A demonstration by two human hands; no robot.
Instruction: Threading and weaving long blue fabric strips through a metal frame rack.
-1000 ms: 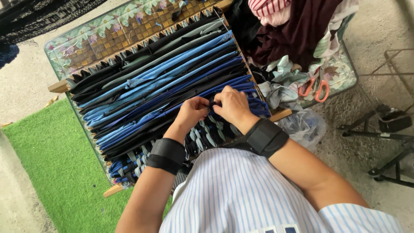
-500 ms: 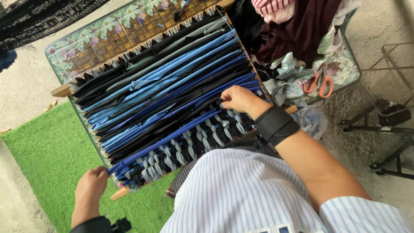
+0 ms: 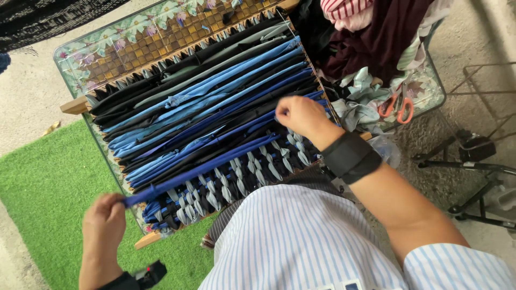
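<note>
Since the moment before, the left hand (image 3: 103, 223) had risen beside the frame's near-left corner and drawn a blue fabric strip (image 3: 207, 166) taut, while the right hand (image 3: 301, 115) had stayed at the frame's right side.

Beneath everything stood a glass-topped table (image 3: 91, 56) with a floral tile pattern, bare only along its far edge. Nearly all of it was covered by a wooden weaving frame (image 3: 75, 104), strung with long strips of black, grey and blue cloth lying side by side. At the near end those strips were crossed into a woven band (image 3: 236, 180). Green artificial turf (image 3: 48, 182) lay to the left, giving the left hand open room beyond the frame's edge. A heap of dark red and striped clothing (image 3: 376, 37) crowded the table's far right corner, with pale scraps and orange-handled scissors (image 3: 396, 107) just beside the right hand. Black metal stand legs (image 3: 473, 161) rested on concrete farther right.

The left hand was closed on the strip's end. The right hand pinched the strip's other end over the weave. A black wrist strap (image 3: 350, 157) ringed the right wrist.
</note>
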